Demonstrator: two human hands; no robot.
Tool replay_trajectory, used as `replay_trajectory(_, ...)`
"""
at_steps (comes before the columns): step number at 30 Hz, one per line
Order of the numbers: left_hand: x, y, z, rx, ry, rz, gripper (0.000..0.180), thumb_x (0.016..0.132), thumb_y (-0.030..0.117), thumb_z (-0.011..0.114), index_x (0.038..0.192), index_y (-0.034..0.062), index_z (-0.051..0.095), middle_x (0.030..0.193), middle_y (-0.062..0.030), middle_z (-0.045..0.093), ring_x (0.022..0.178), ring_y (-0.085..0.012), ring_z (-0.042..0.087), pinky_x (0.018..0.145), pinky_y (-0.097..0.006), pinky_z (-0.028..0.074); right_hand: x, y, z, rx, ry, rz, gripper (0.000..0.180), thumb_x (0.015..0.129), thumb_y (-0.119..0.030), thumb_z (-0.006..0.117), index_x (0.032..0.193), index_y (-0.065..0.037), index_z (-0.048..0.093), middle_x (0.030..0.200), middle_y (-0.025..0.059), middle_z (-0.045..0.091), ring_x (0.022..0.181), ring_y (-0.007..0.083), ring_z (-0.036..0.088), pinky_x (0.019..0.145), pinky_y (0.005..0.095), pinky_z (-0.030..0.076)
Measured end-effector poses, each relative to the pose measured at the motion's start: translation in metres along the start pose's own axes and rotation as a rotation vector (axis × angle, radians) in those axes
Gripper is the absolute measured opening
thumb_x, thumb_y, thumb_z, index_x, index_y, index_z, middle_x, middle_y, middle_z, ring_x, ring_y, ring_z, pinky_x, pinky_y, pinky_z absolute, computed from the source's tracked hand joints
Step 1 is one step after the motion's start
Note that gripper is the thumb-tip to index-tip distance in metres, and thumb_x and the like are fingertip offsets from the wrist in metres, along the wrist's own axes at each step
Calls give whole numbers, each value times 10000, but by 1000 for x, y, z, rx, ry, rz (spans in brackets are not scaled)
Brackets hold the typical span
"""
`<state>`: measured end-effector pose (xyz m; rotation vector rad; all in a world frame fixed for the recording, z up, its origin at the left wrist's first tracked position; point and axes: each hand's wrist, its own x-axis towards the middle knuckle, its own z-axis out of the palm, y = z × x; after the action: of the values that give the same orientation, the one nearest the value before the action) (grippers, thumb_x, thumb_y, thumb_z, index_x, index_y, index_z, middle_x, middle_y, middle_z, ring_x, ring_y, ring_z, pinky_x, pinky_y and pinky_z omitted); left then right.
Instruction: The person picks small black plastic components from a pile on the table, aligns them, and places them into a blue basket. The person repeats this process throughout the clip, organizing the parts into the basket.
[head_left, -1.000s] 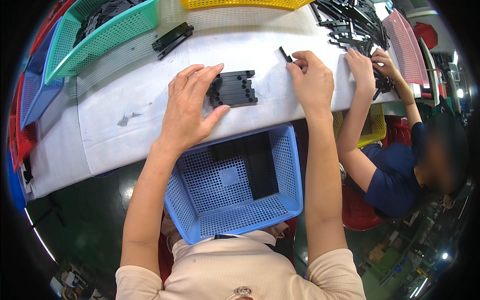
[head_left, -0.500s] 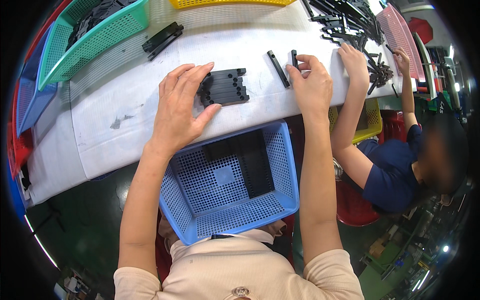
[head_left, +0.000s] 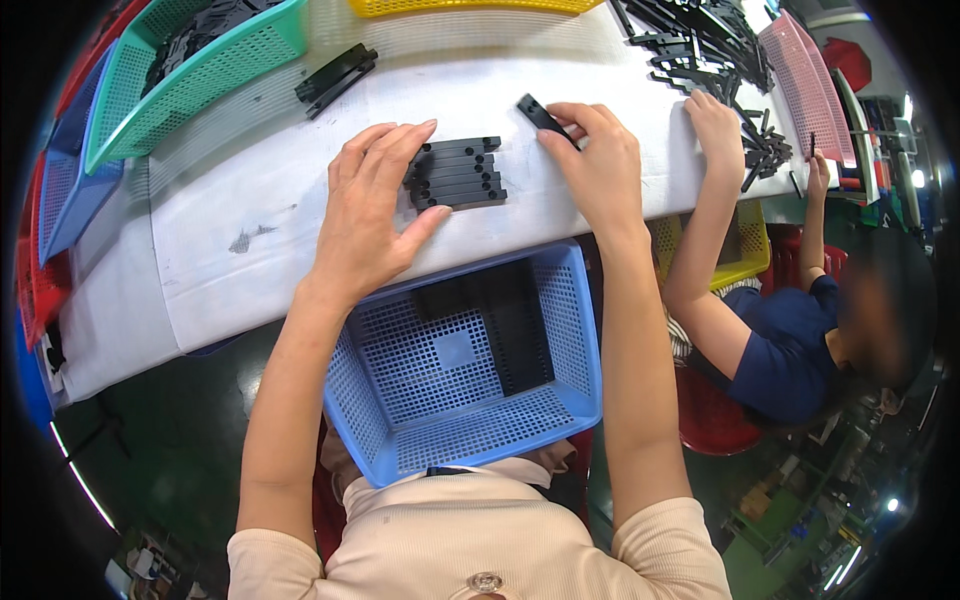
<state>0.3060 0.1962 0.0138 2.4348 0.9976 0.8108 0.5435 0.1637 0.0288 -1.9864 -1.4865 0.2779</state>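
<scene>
A row of several slim black plastic bars lies side by side on the white-covered table, their ends showing round holes. My left hand cups the row's left end, fingers along the far edge and thumb at the near edge. To the right, my right hand pinches a black plastic bar between thumb and fingers, its far end slanting out to the left. Whether a second bar sits under those fingers is hidden. A small bundle of black bars lies farther back on the left.
A blue basket with black pieces rests on my lap. Green and yellow baskets stand at the back. On the right, a co-worker's hand is beside a heap of black bars near a pink basket.
Two bars stood apart near my right hand; now that hand has moved left and grips a bar, tilted leftward. My left hand stays at the row. The co-worker's farther hand has lowered.
</scene>
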Motion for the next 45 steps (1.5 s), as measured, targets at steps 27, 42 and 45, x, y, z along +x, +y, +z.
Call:
replay_trajectory(27, 18, 26, 37, -568, 204, -218, 672, 917, -22, 407, 1524, 53, 126, 1563, -227, 189, 1463, -341, 187, 1188, -415, 171, -55, -47, 41, 411, -20, -90, 629, 882, 72, 395, 1483, 62, 210, 1528, 248, 277, 1455, 371, 196, 1183, 502, 131)
replay_trajectory(42, -7, 21, -1, -318, 273, -353, 483, 876, 11, 534, 1354, 59, 486, 1181, -110, 622, 1126, -257, 512, 1030, -410, 357, -81, -44, 13, 285, 34, 99, 586, 894, 29, 417, 1462, 37, 274, 1306, 247, 558, 1216, 395, 542, 1156, 529, 198)
replay_trajectory(45, -21, 34, -5, -218, 160, -420, 474, 867, 6, 534, 1338, 50, 500, 1157, -96, 637, 1142, -261, 502, 1052, -412, 332, -88, -41, 13, 224, 6, 46, 580, 896, 26, 422, 1458, 50, 280, 1341, 251, 529, 1289, 395, 477, 1159, 528, 187)
